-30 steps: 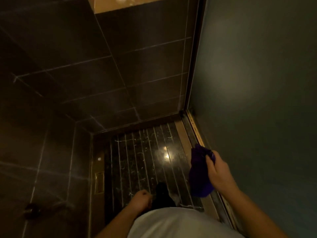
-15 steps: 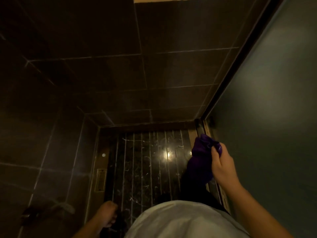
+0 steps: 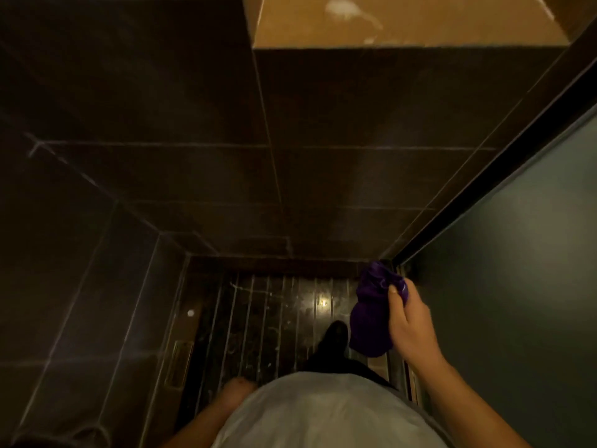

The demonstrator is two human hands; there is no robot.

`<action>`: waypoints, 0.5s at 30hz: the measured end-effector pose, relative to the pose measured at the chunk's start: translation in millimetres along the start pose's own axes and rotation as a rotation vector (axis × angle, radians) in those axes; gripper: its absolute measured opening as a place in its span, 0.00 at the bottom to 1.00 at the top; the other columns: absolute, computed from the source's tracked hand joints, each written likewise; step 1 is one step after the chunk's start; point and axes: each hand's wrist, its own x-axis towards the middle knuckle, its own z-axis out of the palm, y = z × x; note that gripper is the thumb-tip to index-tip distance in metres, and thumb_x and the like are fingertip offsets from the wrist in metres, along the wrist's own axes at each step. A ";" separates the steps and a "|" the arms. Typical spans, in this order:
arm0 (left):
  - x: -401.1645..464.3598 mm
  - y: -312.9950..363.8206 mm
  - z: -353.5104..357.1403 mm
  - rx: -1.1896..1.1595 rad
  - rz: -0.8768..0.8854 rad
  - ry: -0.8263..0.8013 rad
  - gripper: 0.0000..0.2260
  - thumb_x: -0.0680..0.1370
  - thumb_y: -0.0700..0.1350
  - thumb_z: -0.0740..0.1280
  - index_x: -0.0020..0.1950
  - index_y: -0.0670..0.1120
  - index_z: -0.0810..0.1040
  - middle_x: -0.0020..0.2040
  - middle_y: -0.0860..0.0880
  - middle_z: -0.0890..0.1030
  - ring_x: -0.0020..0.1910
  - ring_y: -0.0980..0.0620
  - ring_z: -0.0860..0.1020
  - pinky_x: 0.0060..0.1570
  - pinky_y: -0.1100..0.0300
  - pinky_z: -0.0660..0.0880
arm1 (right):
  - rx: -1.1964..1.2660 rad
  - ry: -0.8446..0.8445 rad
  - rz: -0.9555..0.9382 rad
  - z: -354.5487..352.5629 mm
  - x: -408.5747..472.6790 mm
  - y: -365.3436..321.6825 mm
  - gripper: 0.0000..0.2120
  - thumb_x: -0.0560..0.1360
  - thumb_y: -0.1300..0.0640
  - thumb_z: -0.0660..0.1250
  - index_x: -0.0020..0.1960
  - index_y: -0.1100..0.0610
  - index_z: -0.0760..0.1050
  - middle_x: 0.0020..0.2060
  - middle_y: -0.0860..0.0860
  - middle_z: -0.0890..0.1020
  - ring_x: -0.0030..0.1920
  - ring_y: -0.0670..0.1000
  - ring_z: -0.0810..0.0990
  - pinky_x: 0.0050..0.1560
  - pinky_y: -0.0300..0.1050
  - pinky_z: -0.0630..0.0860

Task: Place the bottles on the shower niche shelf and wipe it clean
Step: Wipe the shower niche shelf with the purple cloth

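Right hand [image 3: 408, 321] clamped around bunched purple cloth [image 3: 371, 321], fingers [image 3: 395, 302] closed on upper folds, rest hanging free; held at waist height, likely kept ready for wiping

Left hand [image 3: 237, 388] low beside white shirt [image 3: 323, 412], blurred; grip impossible to tell

Niche shelf [image 3: 403, 22] lit tan, top of view, well apart from cloth

No bottles visible

Dark tiled wall [image 3: 193, 173] ahead, striped floor [image 3: 265, 312] below

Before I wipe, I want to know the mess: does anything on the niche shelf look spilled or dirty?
Yes. The shelf at top has whitish smears and spots, like dried residue. No bottles show. The right hand holds a bunched purple cloth low, away from the shelf.
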 end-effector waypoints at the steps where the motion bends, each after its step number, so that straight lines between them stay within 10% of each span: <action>1: 1.1 25.8 -6.3 0.009 0.030 0.018 0.13 0.83 0.47 0.57 0.61 0.43 0.78 0.68 0.41 0.76 0.66 0.46 0.75 0.59 0.63 0.71 | 0.005 -0.007 -0.013 -1.9 16.3 -2.0 0.09 0.84 0.53 0.56 0.59 0.49 0.74 0.46 0.46 0.83 0.45 0.42 0.82 0.43 0.43 0.77; 8: -7.8 173.0 -67.3 -0.311 0.300 0.057 0.07 0.82 0.44 0.59 0.48 0.47 0.75 0.38 0.47 0.78 0.34 0.51 0.76 0.34 0.61 0.71 | 0.106 -0.021 -0.043 -7.6 105.4 -47.7 0.09 0.84 0.55 0.56 0.52 0.48 0.75 0.41 0.42 0.82 0.42 0.39 0.81 0.40 0.32 0.76; 15: 2.0 205.3 -100.6 0.159 0.541 0.025 0.07 0.80 0.45 0.62 0.55 0.48 0.79 0.47 0.51 0.80 0.45 0.54 0.78 0.49 0.58 0.76 | 0.132 0.051 -0.133 -9.4 149.0 -88.6 0.09 0.84 0.55 0.56 0.57 0.54 0.75 0.44 0.39 0.83 0.44 0.40 0.82 0.40 0.28 0.75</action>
